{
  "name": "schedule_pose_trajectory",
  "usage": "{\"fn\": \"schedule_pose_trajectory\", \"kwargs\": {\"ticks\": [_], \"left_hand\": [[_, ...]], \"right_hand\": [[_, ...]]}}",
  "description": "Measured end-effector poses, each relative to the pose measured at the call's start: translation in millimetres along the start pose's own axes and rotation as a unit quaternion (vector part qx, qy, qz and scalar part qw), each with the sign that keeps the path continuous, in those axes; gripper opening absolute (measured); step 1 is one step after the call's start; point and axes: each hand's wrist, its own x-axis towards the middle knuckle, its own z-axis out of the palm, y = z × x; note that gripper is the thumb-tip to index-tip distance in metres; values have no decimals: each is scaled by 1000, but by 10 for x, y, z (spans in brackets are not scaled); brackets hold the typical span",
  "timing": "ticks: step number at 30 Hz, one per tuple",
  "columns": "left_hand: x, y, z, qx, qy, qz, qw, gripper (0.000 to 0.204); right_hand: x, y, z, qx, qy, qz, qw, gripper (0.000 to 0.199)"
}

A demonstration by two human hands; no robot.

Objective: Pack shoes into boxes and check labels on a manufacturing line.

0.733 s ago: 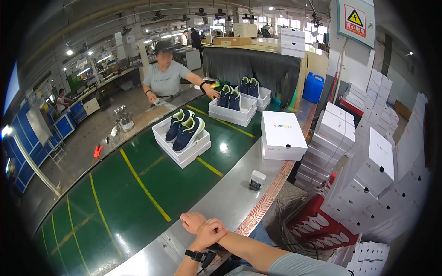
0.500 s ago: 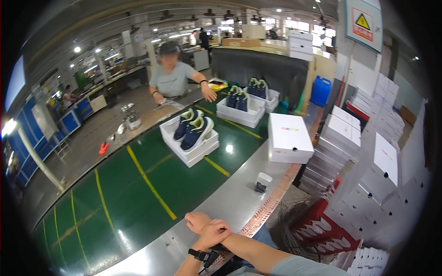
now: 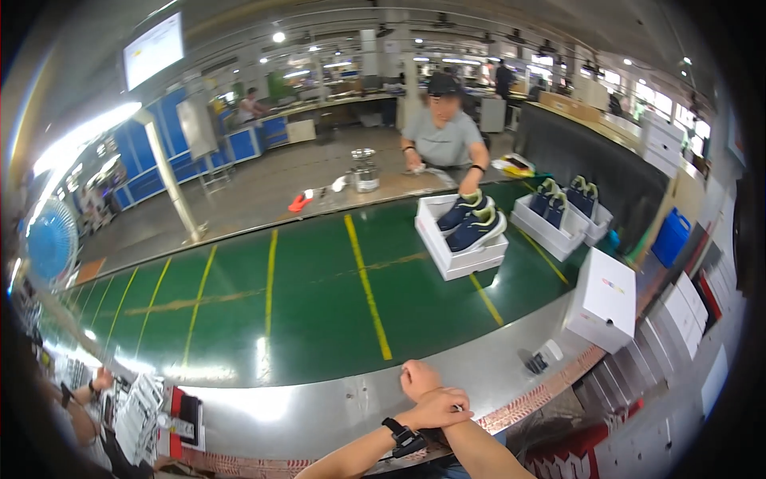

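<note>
My left hand (image 3: pixel 437 409), with a black strapped device (image 3: pixel 405 437) on its wrist, lies across my right wrist, its fingers closed round it. A small dark thing shows by those fingers; I cannot make out its kind. My right hand (image 3: pixel 420 380) rests at the edge of the metal ledge (image 3: pixel 319 395), its fingers bent down out of sight. Beyond the ledge runs a green conveyor belt (image 3: pixel 311 311) with yellow cross lines. On it stands an open white shoebox (image 3: pixel 460 265) holding a pair of navy sneakers (image 3: pixel 476 229); a co-worker's hand (image 3: pixel 470 184) reaches to them.
Two more open shoeboxes (image 3: pixel 549 229) with navy sneakers stand farther right. A closed white shoebox (image 3: pixel 604 300) and a small clear container (image 3: pixel 544 357) sit on the ledge. Left are a blue fan (image 3: pixel 53 239) and another person's arm (image 3: pixel 94 385). White boxes are stacked at right.
My view has turned left, so the belt and boxes appear farther right. The co-worker's hand now reaches to the nearest sneakers. My left hand still lies across my right wrist.
</note>
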Motion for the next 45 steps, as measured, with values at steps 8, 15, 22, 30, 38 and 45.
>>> {"fn": "schedule_pose_trajectory", "kwargs": {"ticks": [8,15,22,30,38,45], "left_hand": [[-91,-61,-45,17,-3,-65,998,29],[-78,-9,-32,-27,3,-74,997,30],[-55,-121,51,-25,-2,-59,998,31],[-139,-133,59,-19,49,-58,997,34],[-51,-298,271,28,48,-119,991,22],[-94,-264,225,29,95,-90,991,20]], "right_hand": [[2,-7,106,-19,-21,-19,999,11],[1,8,109,-16,-23,-11,1000,11],[-11,51,96,-22,-14,-5,1000,9],[26,-13,194,-1,-23,-29,999,8],[-7,196,199,-8,-9,-35,999,6],[62,181,218,34,17,-34,999,5]]}}
